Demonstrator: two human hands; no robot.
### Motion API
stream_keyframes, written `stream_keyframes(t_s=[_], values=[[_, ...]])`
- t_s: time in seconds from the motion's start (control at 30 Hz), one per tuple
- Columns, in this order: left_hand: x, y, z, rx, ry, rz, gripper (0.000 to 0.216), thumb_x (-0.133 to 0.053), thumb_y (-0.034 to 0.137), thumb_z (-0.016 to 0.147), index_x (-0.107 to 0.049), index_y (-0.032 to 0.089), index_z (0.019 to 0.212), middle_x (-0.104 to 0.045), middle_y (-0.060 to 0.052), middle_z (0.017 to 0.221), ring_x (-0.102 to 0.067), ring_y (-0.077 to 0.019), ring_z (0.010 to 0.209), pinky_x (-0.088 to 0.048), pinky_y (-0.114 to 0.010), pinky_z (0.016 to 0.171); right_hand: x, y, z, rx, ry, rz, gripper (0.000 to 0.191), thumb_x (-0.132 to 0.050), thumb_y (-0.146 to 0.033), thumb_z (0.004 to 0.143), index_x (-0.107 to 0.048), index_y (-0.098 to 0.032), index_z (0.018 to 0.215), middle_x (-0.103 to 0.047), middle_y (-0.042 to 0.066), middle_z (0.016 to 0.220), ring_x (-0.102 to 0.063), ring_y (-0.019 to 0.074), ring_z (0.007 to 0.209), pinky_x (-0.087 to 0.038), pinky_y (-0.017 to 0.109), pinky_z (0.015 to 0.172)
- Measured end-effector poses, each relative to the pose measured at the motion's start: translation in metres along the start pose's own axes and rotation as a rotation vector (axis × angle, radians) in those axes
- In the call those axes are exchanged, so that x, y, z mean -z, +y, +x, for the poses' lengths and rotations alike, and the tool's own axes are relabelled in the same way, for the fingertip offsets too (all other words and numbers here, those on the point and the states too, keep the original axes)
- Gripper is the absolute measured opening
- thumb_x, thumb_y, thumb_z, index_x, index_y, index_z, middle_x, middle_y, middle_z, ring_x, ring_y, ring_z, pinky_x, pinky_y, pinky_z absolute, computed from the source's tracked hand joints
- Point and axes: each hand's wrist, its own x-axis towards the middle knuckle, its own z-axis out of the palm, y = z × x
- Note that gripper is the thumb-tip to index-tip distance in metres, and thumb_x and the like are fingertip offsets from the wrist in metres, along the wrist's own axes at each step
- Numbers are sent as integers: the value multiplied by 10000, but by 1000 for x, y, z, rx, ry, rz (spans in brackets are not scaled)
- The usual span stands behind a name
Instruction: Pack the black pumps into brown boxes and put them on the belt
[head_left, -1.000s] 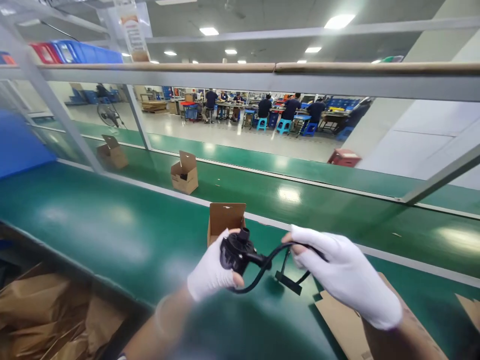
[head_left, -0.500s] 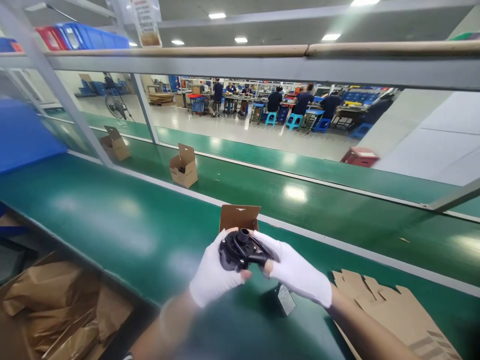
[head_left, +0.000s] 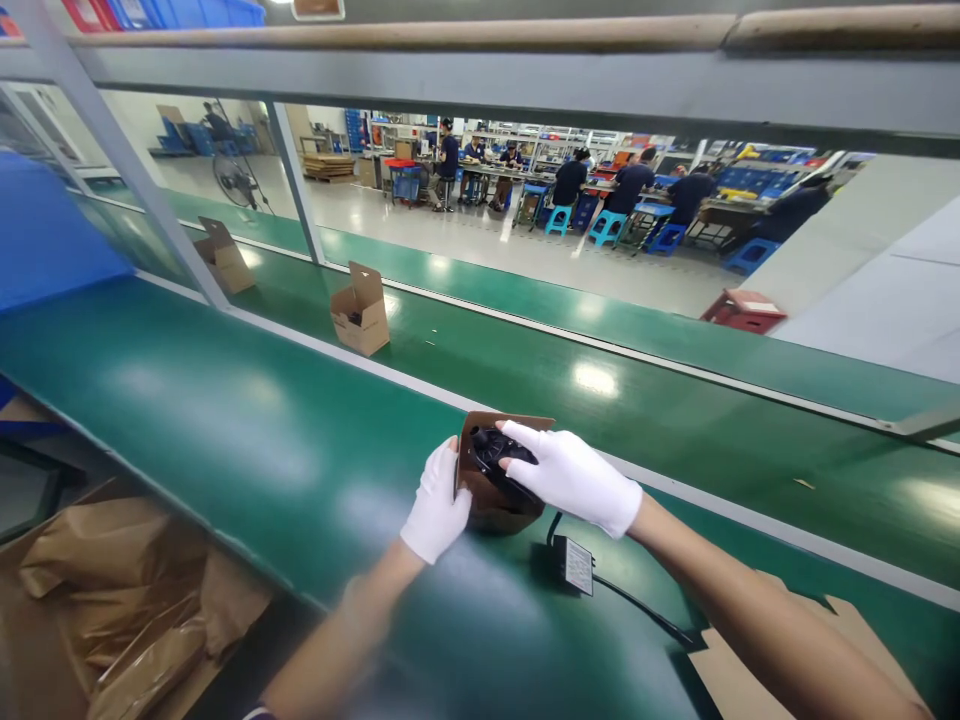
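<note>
In the head view an open cardboard box (head_left: 491, 500) stands on the green bench before me. A black pump with a round body and a short pipe stub (head_left: 486, 442) is partly inside it, tilted. My right hand (head_left: 577, 482), in a white fingertip-less glove, is closed on the pump from above. At the box's left wall, my left hand (head_left: 436, 508), gloved alike, grips the cardboard between thumb and fingers. A small black power adapter with a pale label (head_left: 577, 566) lies on the bench right of the box, with cable at both ends.
Flat cardboard (head_left: 731, 675) lies at lower right, partly under my right forearm. Brown wrapping paper (head_left: 127, 570) fills a carton at lower left. Beyond the bench's pale rail (head_left: 405, 378) stands another open box (head_left: 361, 318). A grey post (head_left: 124, 160) rises at left. People sit farther back.
The pump has moved from between both hands down into the box. My left hand has let go of it and taken the box wall. The adapter now rests in plain view on the bench.
</note>
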Motion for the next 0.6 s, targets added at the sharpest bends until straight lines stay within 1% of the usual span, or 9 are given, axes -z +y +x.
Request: stream_keyframes(t_s=[0.07, 0.13, 0.23, 0.3, 0.37, 0.43, 0.53, 0.6], values=[[-10, -7, -2, -8, 12, -3, 665, -341, 47, 780, -188, 174, 1415, -360, -166, 1382, -342, -269, 1299, -353, -508, 1064, -7, 0, 15, 32, -94, -118, 377, -449, -347, 849, -591, -203, 1167, -692, 74, 951, -649, 235, 808, -450, 294, 670], [-14, -10, -2, -22, 14, -15, 683, -335, 29, 763, -199, 175, 1416, -371, -162, 1374, -355, -263, 1291, -362, -497, 1064, -12, -2, 26, 83, -226, -193, 325, -449, -340, 834, -635, -198, 1060, -691, 87, 936, -648, 242, 789, -431, 292, 637], [-16, -12, -1, -49, 12, -42, 682, -337, 25, 761, -217, 180, 1414, -383, -159, 1371, -364, -256, 1287, -374, -481, 1062, -20, -6, 41, 136, -440, -228, 305, -437, -338, 813, -667, -173, 927, -693, 109, 882, -644, 251, 750, -412, 292, 592], [-16, -12, -2, -54, 14, -57, 679, -342, 31, 765, -219, 182, 1415, -378, -158, 1380, -356, -257, 1295, -371, -479, 1065, -26, -8, 48, 139, -531, -223, 298, -446, -323, 790, -674, -159, 891, -694, 114, 827, -642, 248, 693, -398, 287, 549], [-17, -12, -2, -52, 7, -71, 686, -344, 34, 762, -214, 187, 1418, -370, -154, 1389, -349, -260, 1301, -363, -482, 1069, -36, -8, 53, 139, -567, -211, 295, -450, -311, 782, -677, -147, 872, -691, 114, 775, -634, 240, 632, -386, 282, 511], [-17, -11, -3, -46, 2, -83, 691, -340, 36, 764, -203, 195, 1422, -365, -149, 1395, -350, -255, 1300, -363, -478, 1069, -48, -7, 55, 143, -585, -199, 306, -437, -308, 801, -679, -134, 869, -688, 122, 768, -635, 242, 627, -394, 287, 516], [-17, -9, -3, -46, 6, -86, 683, -330, 48, 784, -178, 211, 1429, -360, -141, 1400, -352, -247, 1299, -366, -472, 1068, -68, -3, 55, 146, -588, -177, 310, -427, -310, 843, -669, -140, 937, -689, 119, 842, -648, 232, 714, -432, 288, 605], [-17, -8, -3, -49, -5, -84, 676, -326, 55, 792, -170, 214, 1430, -358, -139, 1402, -351, -245, 1299, -369, -468, 1066, -76, -2, 54, 139, -585, -169, 302, -436, -321, 859, -648, -161, 1004, -687, 103, 877, -648, 214, 745, -442, 280, 650]])
